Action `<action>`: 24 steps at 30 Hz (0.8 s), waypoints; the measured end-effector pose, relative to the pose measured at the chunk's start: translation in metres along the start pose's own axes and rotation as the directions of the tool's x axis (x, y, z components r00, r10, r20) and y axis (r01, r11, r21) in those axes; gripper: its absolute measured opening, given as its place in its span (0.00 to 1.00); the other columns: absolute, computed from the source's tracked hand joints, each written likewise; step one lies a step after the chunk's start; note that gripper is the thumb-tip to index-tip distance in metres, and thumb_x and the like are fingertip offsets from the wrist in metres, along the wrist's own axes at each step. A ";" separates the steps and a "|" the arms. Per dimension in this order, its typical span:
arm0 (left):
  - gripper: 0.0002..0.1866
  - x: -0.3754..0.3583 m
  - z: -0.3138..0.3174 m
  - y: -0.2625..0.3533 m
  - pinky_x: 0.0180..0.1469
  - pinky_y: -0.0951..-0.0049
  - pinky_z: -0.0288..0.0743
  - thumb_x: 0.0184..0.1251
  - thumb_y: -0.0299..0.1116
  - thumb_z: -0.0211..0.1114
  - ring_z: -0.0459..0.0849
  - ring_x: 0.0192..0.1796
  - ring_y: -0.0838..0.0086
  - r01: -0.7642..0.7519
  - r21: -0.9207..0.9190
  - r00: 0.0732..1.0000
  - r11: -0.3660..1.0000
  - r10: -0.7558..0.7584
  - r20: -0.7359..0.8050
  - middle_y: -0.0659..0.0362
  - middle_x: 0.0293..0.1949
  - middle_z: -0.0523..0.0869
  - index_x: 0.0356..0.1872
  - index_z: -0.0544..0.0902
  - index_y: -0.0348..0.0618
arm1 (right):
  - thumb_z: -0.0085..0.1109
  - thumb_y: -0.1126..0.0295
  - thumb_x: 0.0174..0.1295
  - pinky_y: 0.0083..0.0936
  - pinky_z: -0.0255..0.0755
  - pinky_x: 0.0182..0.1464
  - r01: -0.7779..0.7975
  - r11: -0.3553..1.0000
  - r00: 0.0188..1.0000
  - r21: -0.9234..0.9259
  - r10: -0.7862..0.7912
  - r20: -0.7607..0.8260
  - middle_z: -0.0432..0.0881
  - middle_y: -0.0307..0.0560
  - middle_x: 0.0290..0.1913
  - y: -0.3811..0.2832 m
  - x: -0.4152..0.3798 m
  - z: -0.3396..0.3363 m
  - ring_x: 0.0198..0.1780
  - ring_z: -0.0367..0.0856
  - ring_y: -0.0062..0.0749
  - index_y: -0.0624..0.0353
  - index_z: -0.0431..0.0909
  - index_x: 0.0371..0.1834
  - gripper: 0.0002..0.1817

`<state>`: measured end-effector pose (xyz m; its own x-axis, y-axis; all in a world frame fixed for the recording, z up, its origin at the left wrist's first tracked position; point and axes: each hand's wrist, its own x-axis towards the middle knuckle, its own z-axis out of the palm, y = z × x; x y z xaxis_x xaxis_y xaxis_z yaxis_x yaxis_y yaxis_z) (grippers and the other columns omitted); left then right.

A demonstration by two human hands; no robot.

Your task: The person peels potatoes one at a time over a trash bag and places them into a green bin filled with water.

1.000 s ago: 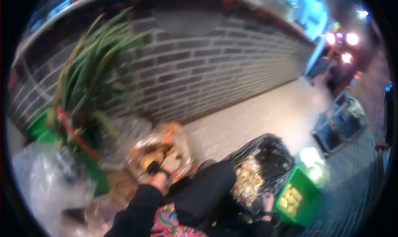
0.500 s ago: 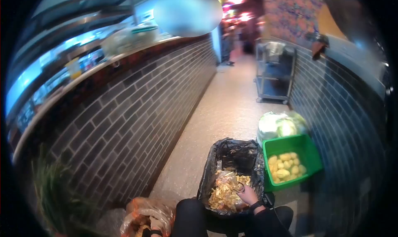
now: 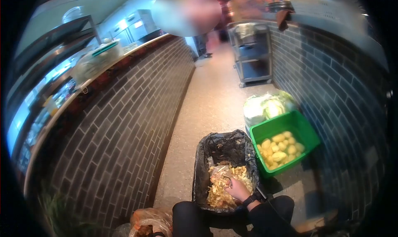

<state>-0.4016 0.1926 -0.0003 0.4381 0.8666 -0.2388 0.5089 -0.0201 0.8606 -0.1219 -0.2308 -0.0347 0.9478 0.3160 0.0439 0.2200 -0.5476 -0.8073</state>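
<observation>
Peelings [image 3: 222, 193] are heaped in a bin [image 3: 200, 170] lined with black plastic, and just above them a small, dark curved tool [image 3: 227, 180] is pinched between the closed fingers of the right hand [image 3: 238, 189]. Peeled potatoes [image 3: 278, 156] are held in a green tub [image 3: 304, 131] beside the bin, near cabbages [image 3: 273, 107]. The left hand [image 3: 156, 229] is mostly hidden at a plastic bag [image 3: 155, 217], so its grip cannot be told.

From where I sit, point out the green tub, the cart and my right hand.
Green tub [image 3: 311, 134]: head view, right side wall.
Cart [image 3: 270, 56]: head view, right post.
Right hand [image 3: 239, 190]: head view, back.
</observation>
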 end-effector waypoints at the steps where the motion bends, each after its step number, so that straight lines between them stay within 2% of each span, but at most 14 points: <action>1: 0.42 0.001 0.004 0.000 0.60 0.58 0.73 0.63 0.53 0.60 0.79 0.59 0.49 0.000 0.027 1.000 1.000 0.000 0.006 0.36 0.59 0.77 0.69 0.59 0.31 | 0.66 0.61 0.53 0.38 0.74 0.39 0.008 0.999 1.000 0.034 -0.008 -0.004 0.82 0.55 0.31 0.001 0.000 0.000 0.35 0.83 0.47 0.60 0.76 0.43 0.19; 5: 0.42 0.001 0.012 -0.005 0.60 0.59 0.73 0.63 0.53 0.60 0.79 0.59 0.49 0.009 0.130 1.000 0.991 -0.012 0.024 0.37 0.59 0.77 0.69 0.60 0.31 | 0.65 0.62 0.53 0.38 0.74 0.38 0.074 0.988 0.997 0.134 -0.070 -0.038 0.82 0.56 0.30 -0.013 -0.005 -0.010 0.34 0.82 0.49 0.61 0.76 0.43 0.18; 8: 0.42 0.004 0.016 -0.008 0.60 0.59 0.73 0.63 0.53 0.60 0.79 0.59 0.49 0.016 0.191 0.999 0.981 -0.023 0.033 0.37 0.59 0.77 0.69 0.60 0.31 | 0.64 0.62 0.53 0.38 0.74 0.38 0.078 0.992 0.997 0.098 -0.076 -0.018 0.82 0.56 0.31 -0.012 -0.002 -0.012 0.34 0.82 0.49 0.62 0.75 0.43 0.18; 15: 0.41 0.009 0.021 -0.014 0.60 0.59 0.73 0.63 0.53 0.61 0.79 0.59 0.50 0.033 0.266 0.998 0.963 -0.046 0.041 0.38 0.60 0.77 0.69 0.61 0.32 | 0.65 0.62 0.54 0.38 0.73 0.38 0.054 0.982 0.998 0.183 -0.055 0.000 0.82 0.56 0.30 -0.022 -0.008 -0.031 0.34 0.82 0.48 0.61 0.75 0.43 0.18; 17: 0.41 0.012 0.021 -0.020 0.60 0.59 0.73 0.63 0.53 0.61 0.79 0.59 0.50 0.037 0.271 0.998 0.962 -0.052 0.046 0.39 0.60 0.77 0.69 0.61 0.32 | 0.63 0.62 0.56 0.39 0.75 0.46 -0.050 0.994 0.993 0.097 0.040 0.107 0.83 0.56 0.39 -0.022 -0.010 -0.031 0.43 0.82 0.50 0.60 0.75 0.50 0.20; 18: 0.41 0.011 0.020 -0.023 0.60 0.59 0.73 0.63 0.53 0.61 0.79 0.59 0.50 0.039 0.273 0.998 0.961 -0.053 0.046 0.39 0.60 0.77 0.69 0.61 0.32 | 0.63 0.62 0.56 0.39 0.75 0.46 -0.047 0.995 0.992 0.093 0.036 0.122 0.83 0.56 0.39 -0.029 -0.012 -0.037 0.43 0.82 0.50 0.60 0.75 0.50 0.20; 20: 0.41 0.008 0.018 -0.031 0.60 0.60 0.73 0.63 0.53 0.61 0.79 0.59 0.51 0.053 0.267 0.997 0.962 -0.066 0.041 0.39 0.60 0.77 0.69 0.61 0.32 | 0.64 0.61 0.56 0.39 0.75 0.46 -0.126 0.986 0.980 0.107 0.107 0.169 0.83 0.56 0.39 -0.046 -0.014 -0.048 0.42 0.83 0.49 0.61 0.75 0.47 0.20; 21: 0.41 0.010 0.019 -0.034 0.60 0.60 0.73 0.63 0.53 0.61 0.79 0.59 0.51 0.053 0.267 0.997 0.962 -0.067 0.043 0.39 0.60 0.77 0.69 0.62 0.32 | 0.67 0.62 0.53 0.37 0.72 0.35 0.002 0.988 1.000 0.155 -0.006 0.024 0.81 0.54 0.28 -0.032 -0.013 -0.032 0.31 0.81 0.46 0.60 0.75 0.42 0.18; 24: 0.41 0.012 0.022 -0.051 0.60 0.60 0.73 0.63 0.53 0.61 0.79 0.59 0.51 0.050 0.269 0.996 0.962 -0.066 0.053 0.40 0.60 0.77 0.69 0.62 0.32 | 0.67 0.61 0.53 0.36 0.72 0.35 0.008 0.988 0.999 0.156 -0.015 0.042 0.80 0.53 0.27 -0.025 -0.012 -0.022 0.30 0.81 0.45 0.60 0.75 0.43 0.19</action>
<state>-0.4056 0.1929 -0.0566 0.4419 0.8385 -0.3189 0.7104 -0.1101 0.6951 -0.1333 -0.2378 -0.0020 0.9339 0.3562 0.0309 0.1887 -0.4176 -0.8888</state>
